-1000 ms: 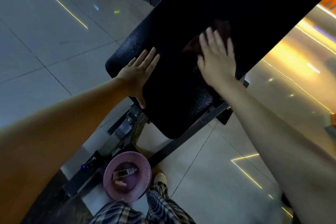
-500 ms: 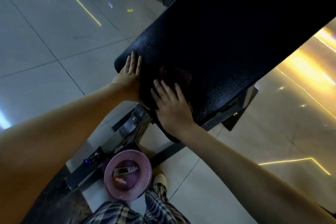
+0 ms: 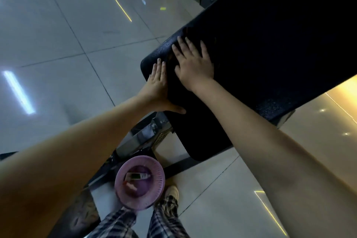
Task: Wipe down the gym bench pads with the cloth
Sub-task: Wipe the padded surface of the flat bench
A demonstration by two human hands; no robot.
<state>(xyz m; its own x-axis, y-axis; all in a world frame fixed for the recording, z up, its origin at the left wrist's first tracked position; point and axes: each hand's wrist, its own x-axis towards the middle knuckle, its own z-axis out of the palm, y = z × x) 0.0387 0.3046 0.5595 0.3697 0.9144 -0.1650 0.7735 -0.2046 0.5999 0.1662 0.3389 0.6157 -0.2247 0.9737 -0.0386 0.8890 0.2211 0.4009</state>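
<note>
Half overlap each stroke, pressing cloth [image 3: 171, 59] under right hand [image 3: 193, 63] (flat, fingers spread) and bracing bench pad [image 3: 270, 54] edge with left hand [image 3: 157, 83] (flat, unclenched).

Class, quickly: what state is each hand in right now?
Left hand: open, flat against the bench pad edge.
Right hand: open, fingers spread, pressing the cloth onto the pad.
</note>
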